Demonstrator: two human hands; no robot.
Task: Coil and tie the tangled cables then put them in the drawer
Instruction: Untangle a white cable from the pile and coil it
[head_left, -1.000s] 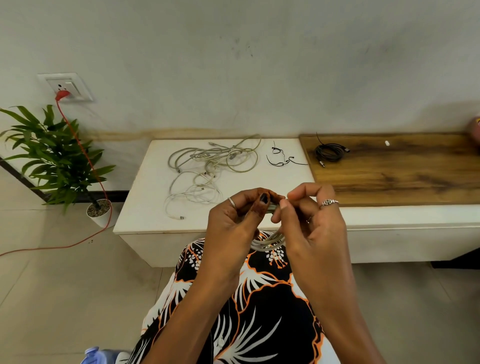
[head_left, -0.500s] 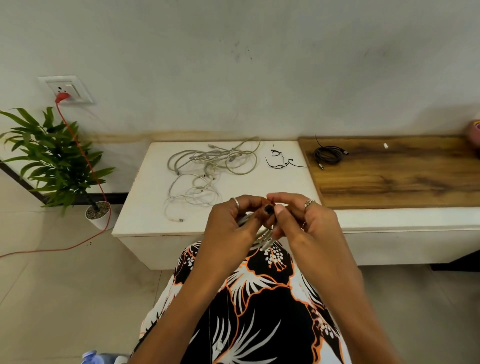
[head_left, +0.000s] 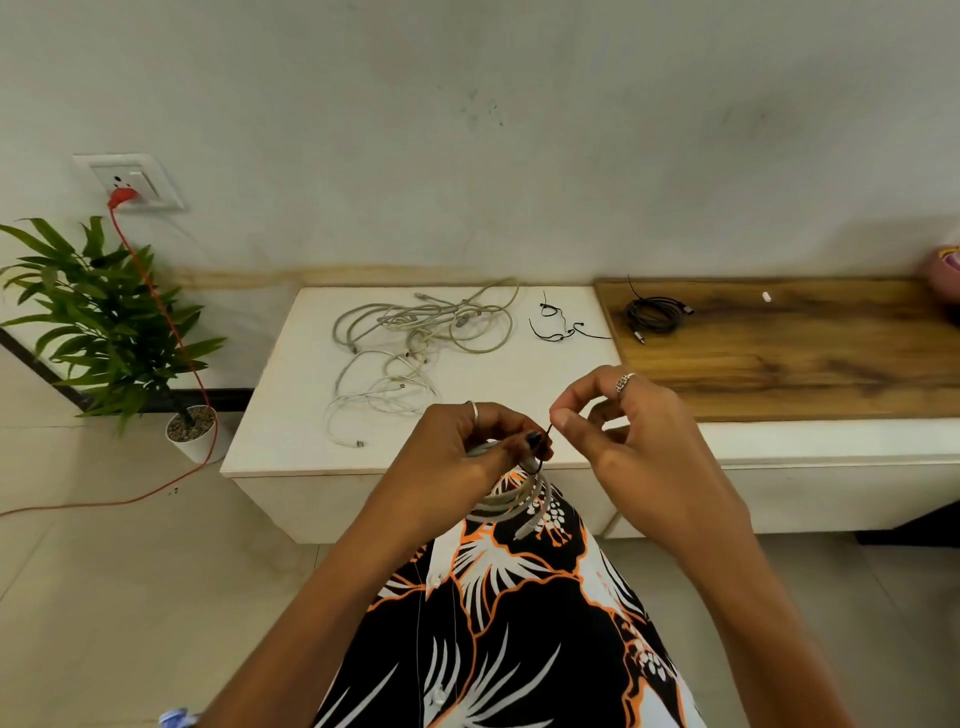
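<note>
Your left hand (head_left: 467, 452) grips a coiled grey cable (head_left: 511, 501) just below the centre of the frame, fingers curled round the top of the coil while its loops hang down over your patterned clothing (head_left: 498, 623). Your right hand (head_left: 628, 441) sits just right of it, thumb and forefinger pinching the end of a thin black tie (head_left: 546, 441) that runs down to the coil at your left fingertips — the other fingers are loosely curled.

Above your hands, on the white cabinet top (head_left: 291, 415), lies the tangle of pale cables (head_left: 415, 343), spread loose in the centre-left of the frame. To its right are a few spare black ties (head_left: 558, 327), and further right, on the wooden surface (head_left: 779, 364), a coiled black cable (head_left: 654, 314).

At the left edge stands a potted plant (head_left: 104, 322), with a red cord (head_left: 171, 332) running from the wall socket (head_left: 132, 182) in the upper left down to the floor.
</note>
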